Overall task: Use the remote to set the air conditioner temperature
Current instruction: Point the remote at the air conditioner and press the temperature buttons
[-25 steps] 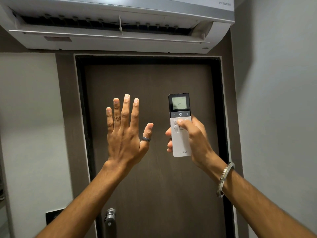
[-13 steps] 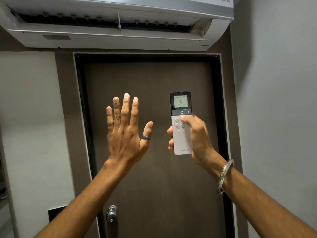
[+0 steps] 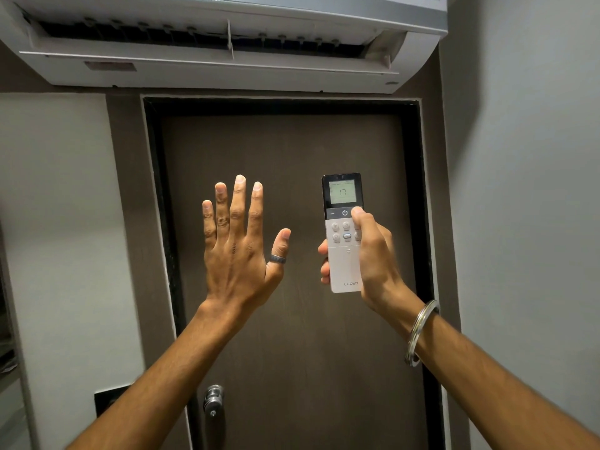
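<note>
A slim white remote (image 3: 343, 264) with a black top and a small lit screen reading 17 is held upright in my right hand (image 3: 373, 258). The thumb rests on the right end of the black button strip, over the plus key. My left hand (image 3: 238, 248) is raised beside it, palm away, fingers spread, a dark ring on the thumb, holding nothing. The white air conditioner (image 3: 227, 69) hangs on the wall above, its louver flap open.
A dark brown door (image 3: 292, 336) in a black frame fills the space behind my hands, with a metal knob (image 3: 213, 398) low at the left. Grey walls (image 3: 526, 222) stand on both sides. A black switch plate (image 3: 108, 399) sits left of the knob.
My right thumb has slid up from the grey buttons to the plus key on the black strip. The screen number has gone from 16 to 17. The left hand stays raised.
</note>
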Motion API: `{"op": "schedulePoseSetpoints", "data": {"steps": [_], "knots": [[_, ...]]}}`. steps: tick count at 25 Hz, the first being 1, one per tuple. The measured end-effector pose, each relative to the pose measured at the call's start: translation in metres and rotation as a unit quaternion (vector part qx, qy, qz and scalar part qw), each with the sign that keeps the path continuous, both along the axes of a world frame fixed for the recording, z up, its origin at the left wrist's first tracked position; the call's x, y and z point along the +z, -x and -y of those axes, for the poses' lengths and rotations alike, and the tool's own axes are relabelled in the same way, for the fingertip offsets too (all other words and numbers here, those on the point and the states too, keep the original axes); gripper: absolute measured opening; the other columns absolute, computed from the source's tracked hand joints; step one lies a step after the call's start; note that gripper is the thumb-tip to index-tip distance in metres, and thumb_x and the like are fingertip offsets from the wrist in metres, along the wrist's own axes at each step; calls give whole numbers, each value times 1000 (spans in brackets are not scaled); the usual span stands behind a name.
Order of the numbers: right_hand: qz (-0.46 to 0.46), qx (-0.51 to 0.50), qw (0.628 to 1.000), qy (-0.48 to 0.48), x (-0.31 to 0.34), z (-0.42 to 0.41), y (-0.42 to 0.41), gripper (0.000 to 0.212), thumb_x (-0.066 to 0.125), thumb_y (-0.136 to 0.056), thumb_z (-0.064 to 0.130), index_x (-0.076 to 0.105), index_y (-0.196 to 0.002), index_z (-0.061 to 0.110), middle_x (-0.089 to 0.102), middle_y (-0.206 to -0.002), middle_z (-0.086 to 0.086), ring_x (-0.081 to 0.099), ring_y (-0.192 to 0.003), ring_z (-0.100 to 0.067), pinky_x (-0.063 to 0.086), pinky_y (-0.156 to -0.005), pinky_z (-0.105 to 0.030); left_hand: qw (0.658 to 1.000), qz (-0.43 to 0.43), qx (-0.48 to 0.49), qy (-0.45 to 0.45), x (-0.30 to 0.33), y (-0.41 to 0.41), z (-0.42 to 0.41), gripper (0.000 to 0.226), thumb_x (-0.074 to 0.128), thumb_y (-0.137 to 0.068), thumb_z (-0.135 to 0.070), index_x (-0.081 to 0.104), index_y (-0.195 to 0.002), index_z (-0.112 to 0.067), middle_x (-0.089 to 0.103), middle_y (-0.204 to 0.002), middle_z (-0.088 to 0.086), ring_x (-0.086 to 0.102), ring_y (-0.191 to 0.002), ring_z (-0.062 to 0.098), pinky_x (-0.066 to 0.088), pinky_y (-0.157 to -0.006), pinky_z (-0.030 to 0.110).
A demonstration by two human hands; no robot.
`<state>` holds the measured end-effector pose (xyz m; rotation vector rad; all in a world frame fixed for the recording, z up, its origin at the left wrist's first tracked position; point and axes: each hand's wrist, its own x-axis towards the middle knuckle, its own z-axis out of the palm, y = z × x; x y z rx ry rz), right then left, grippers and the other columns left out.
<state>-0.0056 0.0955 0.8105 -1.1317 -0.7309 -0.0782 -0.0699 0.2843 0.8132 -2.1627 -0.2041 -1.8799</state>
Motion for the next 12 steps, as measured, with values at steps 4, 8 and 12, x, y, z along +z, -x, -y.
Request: {"op": "schedulePoseSetpoints", "data": {"steps": [4,8,12], "knots": [[-8,2,1000,-5,1,-1,1,41,34,-111,46,61,-108,16,75,-70,-7,70,-47,-22,62,-49,-33,1000,-3,-3,1,-1,1,0,79,37,-102,-56,20,-165,-12,9,-175,15,1,-162,34,-7,-131,47],[6,-18,1000,-9,0,-1,3,42,36,-111,46,64,-104,15,76,-70,-10,70,-48,-25,62,-47,-34,1000,-3,-5,1,-1,0,0,79,39,-102,-55,20,-165,-12,9,-175,14,0,-162,34,-7,-131,47],[15,-29,999,-18,2,-1,6,44,38,-111,46,65,-97,14,75,-68,-13,68,-44,-27,61,-45,-36,1000,0,-2,-3,0,0,-1,79,38,-102,-56,20,-165,-12,9,-175,14,0,-162,34,-7,-131,47]]}}
